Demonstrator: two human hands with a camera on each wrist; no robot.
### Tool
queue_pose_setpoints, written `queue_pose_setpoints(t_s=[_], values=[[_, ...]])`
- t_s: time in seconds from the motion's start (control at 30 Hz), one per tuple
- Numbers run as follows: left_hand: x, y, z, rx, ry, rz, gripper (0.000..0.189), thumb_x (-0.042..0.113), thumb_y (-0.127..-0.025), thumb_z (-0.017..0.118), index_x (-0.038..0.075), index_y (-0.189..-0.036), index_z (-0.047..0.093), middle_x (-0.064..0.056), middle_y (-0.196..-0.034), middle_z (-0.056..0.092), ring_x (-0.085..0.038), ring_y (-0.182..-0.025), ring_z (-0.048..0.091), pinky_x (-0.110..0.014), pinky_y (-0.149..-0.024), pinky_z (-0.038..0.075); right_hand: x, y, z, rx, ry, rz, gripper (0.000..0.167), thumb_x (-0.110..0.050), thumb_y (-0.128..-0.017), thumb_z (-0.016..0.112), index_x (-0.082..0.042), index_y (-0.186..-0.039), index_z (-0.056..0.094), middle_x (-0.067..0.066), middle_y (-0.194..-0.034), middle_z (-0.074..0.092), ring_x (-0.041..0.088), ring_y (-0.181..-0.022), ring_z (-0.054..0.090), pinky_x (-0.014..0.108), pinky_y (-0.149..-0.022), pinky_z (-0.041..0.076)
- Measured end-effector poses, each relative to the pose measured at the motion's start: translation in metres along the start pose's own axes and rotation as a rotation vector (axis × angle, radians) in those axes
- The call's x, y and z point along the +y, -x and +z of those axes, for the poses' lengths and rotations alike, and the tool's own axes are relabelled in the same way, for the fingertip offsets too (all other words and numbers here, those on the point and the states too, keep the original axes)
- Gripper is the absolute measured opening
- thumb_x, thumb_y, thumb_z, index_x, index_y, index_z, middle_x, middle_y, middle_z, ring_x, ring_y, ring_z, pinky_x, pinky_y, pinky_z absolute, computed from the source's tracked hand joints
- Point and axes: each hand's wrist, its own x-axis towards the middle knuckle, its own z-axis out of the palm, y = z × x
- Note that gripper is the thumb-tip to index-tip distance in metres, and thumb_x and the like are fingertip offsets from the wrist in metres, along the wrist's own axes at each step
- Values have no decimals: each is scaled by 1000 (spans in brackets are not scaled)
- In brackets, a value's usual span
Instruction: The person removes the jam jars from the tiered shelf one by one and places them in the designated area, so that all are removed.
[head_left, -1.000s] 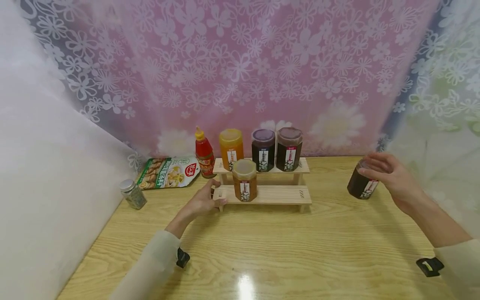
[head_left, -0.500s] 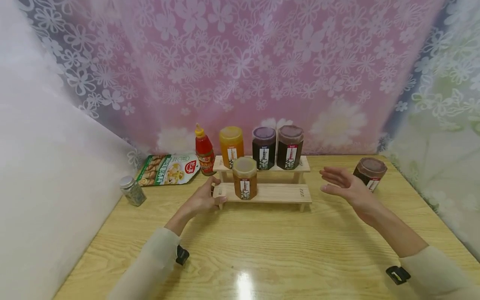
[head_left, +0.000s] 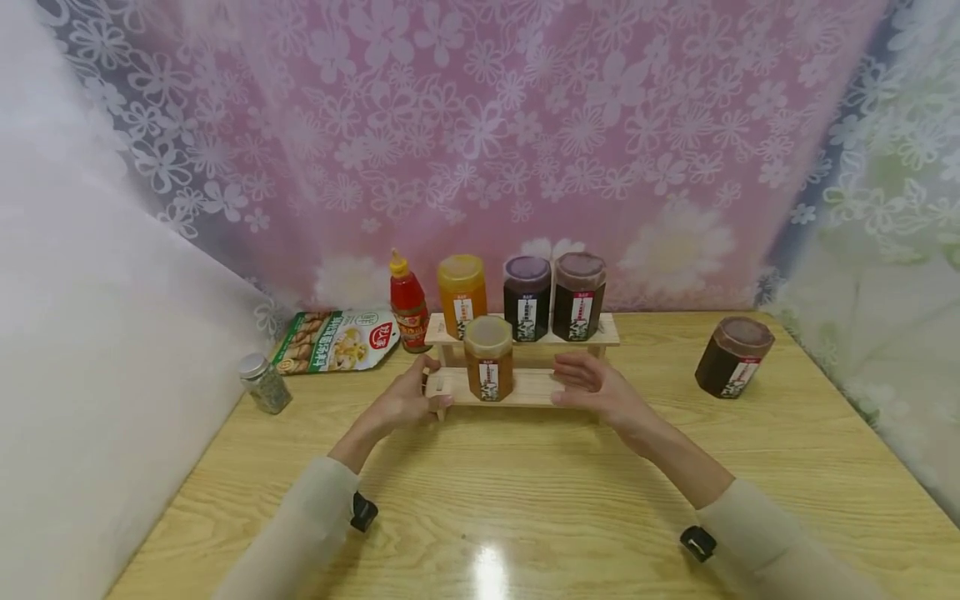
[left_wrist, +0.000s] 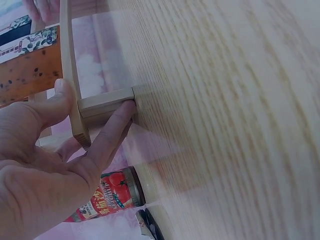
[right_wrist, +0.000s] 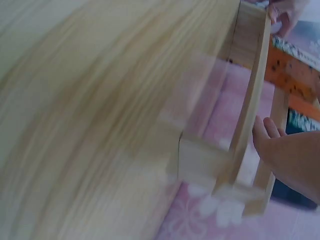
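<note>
A two-step wooden rack (head_left: 540, 388) stands on the table. Its lower step bears an amber jar (head_left: 491, 367); on the upper step are a yellow jar (head_left: 462, 292), a purple-lidded jar (head_left: 527, 300) and a dark jar (head_left: 578, 300). My left hand (head_left: 408, 398) grips the lower step's left end; in the left wrist view the thumb is on top and a finger (left_wrist: 117, 127) lies along the leg. To the right of the amber jar, my right hand (head_left: 603, 392) is at the lower step, fingers loosely extended and holding nothing. Another dark jar (head_left: 731, 358) stands on the table at right.
Left of the rack are a ketchup bottle (head_left: 408, 308), a green-and-white food pouch (head_left: 337, 342) lying flat, and a small silver-lidded jar (head_left: 266, 385). A floral curtain (head_left: 510, 150) hangs behind the table (head_left: 450, 500), with white sheeting (head_left: 90, 333) on the left.
My right hand has left the dark jar at right and moved leftward to the rack's lower step. That jar stays on the table. The left hand keeps its hold on the rack.
</note>
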Motion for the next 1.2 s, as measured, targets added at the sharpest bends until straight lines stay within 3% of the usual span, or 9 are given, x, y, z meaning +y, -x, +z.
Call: queue_pose_setpoints(t_s=[0.1, 0.4, 0.67, 0.93, 1.2], values=[[-1, 0, -1, -3, -6, 14, 56, 15, -98, 75, 7, -142, 41, -18, -113, 65, -25, -96, 64, -38, -75, 60, 1, -11, 17, 2, -11, -11, 73, -10, -96, 75, 3, -156, 35, 30, -158, 40, 44, -147, 39, 53, -123, 33], [0, -1, -3, -12, 12, 17, 57, 13, -98, 75, 6, -142, 40, -19, -112, 65, -24, -92, 65, -42, -76, 62, -1, -39, 52, 25, -27, -25, 71, -5, -94, 75, 6, -154, 37, 29, -156, 43, 45, -145, 41, 53, -125, 30], [0, 0, -2, -12, 9, 13, 58, 13, -98, 74, 6, -143, 39, -19, -111, 65, -24, -92, 65, -42, -77, 62, -5, -53, 84, 183, -18, 1, 69, -4, -91, 79, 9, -147, 41, 32, -146, 50, 45, -134, 52, 54, -116, 43], [-1, 1, -1, -15, 16, 13, 57, 12, -98, 74, 6, -143, 40, -19, -112, 65, -24, -92, 65, -40, -74, 62, -10, -63, 112, 361, 61, 30, 79, -17, -84, 88, 1, -144, 41, 23, -139, 55, 38, -127, 57, 52, -108, 50], [-1, 0, -1, -4, 7, 12, 56, 13, -98, 75, 7, -142, 41, -18, -113, 65, -24, -91, 65, -39, -72, 62, -11, -64, 115, 402, 147, 60, 77, -24, -83, 90, -3, -142, 43, 19, -137, 59, 35, -125, 59, 50, -107, 51]])
